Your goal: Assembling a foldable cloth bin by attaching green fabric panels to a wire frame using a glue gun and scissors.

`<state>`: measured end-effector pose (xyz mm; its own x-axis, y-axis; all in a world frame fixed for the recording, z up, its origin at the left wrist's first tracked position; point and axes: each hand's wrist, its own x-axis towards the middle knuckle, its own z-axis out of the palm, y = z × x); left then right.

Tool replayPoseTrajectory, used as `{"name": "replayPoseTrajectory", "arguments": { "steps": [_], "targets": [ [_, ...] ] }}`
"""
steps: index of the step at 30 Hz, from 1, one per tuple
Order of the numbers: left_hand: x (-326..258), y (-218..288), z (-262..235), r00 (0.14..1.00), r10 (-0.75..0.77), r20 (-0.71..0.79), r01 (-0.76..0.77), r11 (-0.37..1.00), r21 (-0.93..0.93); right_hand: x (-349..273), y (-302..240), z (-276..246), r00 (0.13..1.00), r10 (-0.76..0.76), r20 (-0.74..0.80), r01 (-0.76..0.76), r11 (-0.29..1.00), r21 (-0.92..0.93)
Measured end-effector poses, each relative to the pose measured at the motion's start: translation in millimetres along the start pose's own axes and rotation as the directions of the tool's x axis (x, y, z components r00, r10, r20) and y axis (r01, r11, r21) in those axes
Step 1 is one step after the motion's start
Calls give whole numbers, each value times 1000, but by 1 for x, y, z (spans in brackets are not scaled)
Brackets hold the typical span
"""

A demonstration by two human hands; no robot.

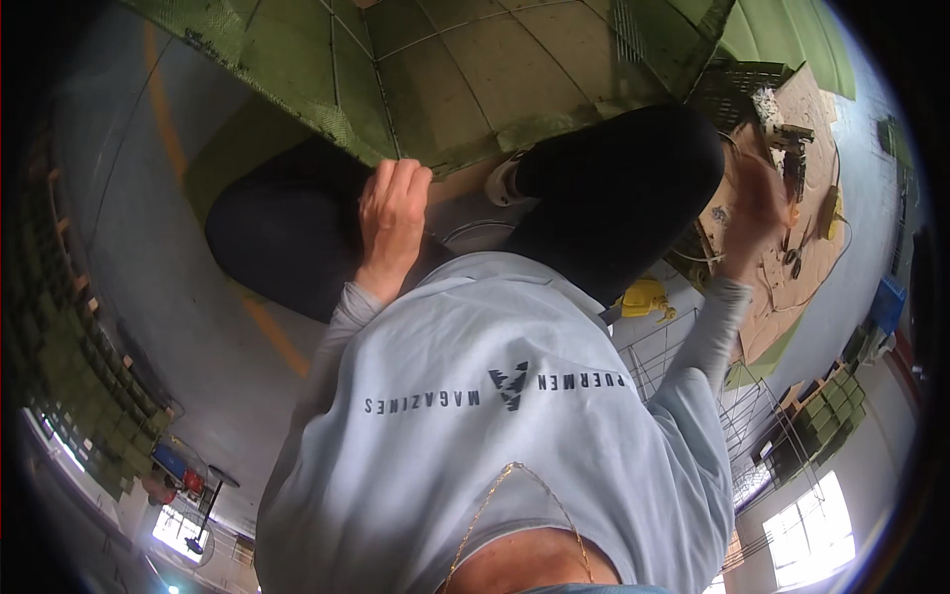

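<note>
necklace of thin gold chain (513, 465) hangs on a pale grey cloth shirt (445, 327). past that, the bare left hand (393, 220) pinches the near corner of a big green cloth-covered wire frame (450, 69), straight ahead. the bare right hand (758, 213) (too blurry, i can't tell its grip) is over a flat brown cardboard sheet (777, 297). farther out, an orange line (164, 109) crosses the blue-grey floor (114, 188).

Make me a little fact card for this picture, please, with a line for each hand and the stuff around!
Left hand: fingers curled at the near edge of the green wire-framed piece; grip hard to tell
Right hand: blurry, over the tan board
Beside right thigh: yellow object, kind unclear
Clothes: light grey top, black trousers
Floor: grey, with an orange stripe
Far right: blue box
</note>
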<state>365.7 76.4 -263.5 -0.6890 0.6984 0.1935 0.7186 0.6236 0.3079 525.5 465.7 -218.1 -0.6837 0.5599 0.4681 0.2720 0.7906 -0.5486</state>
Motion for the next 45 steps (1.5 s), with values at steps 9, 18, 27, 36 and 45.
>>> {"name": "replayPoseTrajectory", "arguments": {
  "steps": [9,18,27,36,45],
  "targets": [
    [-2,0,4,999,-40,-30,39,999,-36,-65,-167,162,710,-353,610,119,913,390],
    [-7,4,-8,945,-170,-280,125,977,-172,-69,-160,199,668,-334,665,-42,875,482],
    [-32,-1,4,775,-616,-141,482,720,-500,-70,-156,208,682,-250,687,-73,912,404],
    [-15,-4,24,785,-619,-15,539,696,-475,-73,-162,210,701,-218,679,-79,923,378],
    [21,-22,-10,838,-543,-54,504,808,-306,-38,-187,211,802,-231,551,18,931,364]
  ]
}}
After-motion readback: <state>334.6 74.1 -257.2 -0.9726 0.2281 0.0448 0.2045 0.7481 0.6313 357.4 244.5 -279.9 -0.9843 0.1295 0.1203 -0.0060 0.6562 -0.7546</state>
